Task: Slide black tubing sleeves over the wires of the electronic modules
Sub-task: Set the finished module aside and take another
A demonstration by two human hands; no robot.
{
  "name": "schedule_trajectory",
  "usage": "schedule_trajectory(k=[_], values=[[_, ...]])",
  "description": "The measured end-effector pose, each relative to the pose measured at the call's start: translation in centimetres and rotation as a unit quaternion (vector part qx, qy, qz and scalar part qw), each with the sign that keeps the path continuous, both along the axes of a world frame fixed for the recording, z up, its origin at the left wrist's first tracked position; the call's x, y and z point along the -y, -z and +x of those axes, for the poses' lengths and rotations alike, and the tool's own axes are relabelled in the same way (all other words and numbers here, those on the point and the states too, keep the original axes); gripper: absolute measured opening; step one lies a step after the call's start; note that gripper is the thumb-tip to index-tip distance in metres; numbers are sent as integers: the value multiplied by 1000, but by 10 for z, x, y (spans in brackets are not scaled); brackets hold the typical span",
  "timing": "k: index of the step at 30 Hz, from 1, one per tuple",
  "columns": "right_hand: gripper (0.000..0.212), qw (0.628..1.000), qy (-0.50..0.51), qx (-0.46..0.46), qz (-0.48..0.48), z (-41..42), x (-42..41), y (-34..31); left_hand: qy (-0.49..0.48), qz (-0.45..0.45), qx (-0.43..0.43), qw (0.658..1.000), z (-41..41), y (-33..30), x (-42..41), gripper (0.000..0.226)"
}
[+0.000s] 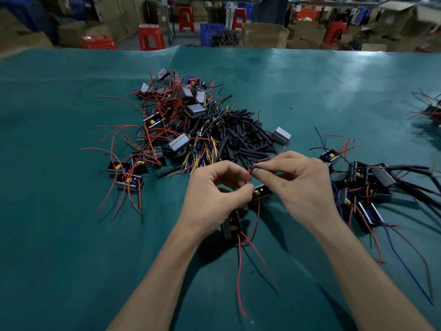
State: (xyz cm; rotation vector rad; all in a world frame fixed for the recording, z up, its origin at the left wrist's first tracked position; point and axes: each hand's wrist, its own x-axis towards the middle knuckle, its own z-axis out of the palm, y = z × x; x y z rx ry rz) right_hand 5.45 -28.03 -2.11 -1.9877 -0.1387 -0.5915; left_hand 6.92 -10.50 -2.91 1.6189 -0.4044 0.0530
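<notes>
My left hand (214, 194) pinches a red wire (248, 176) that stands up between thumb and forefinger. My right hand (298, 185) pinches a black tubing sleeve (284, 174), its open end right at the tip of that wire. Two small black modules lie just below the hands: one (261, 193) under the fingertips, another (232, 226) under my left palm, with long red wires trailing toward me. A heap of black sleeves (248, 137) lies just beyond the hands.
A tangle of modules with bare red wires (157, 130) covers the green table cover (71, 235) at left centre. Modules with black-sleeved wires (367, 187) are piled at right. More wires show at the far right edge (432, 108). Red stools and cardboard boxes stand behind the table.
</notes>
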Motion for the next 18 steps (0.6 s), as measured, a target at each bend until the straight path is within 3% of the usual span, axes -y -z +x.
schedule_trajectory(k=[3, 6, 9, 12, 15, 18], values=[[14, 1000, 9, -10, 24, 1, 6, 0, -50, -33, -20, 998, 1, 1, 0, 15], [10, 996, 10, -24, 87, 3, 11, 0, -41, -48, -73, 995, 5, -1, -5, 24], [6, 994, 25, -28, 107, 4, 14, 1, 29, -1, -54, 998, 5, -3, -12, 7], [3, 993, 40, -27, 112, 4, 15, 2, 81, 111, -21, 990, -1, 1, -5, 25], [8, 991, 38, -34, 126, 4, 15, 3, 45, 219, 79, 972, -6, 3, 6, 26], [15, 987, 39, -38, 154, 4, 15, 3, 12, 212, 102, 972, -4, 3, 6, 16]])
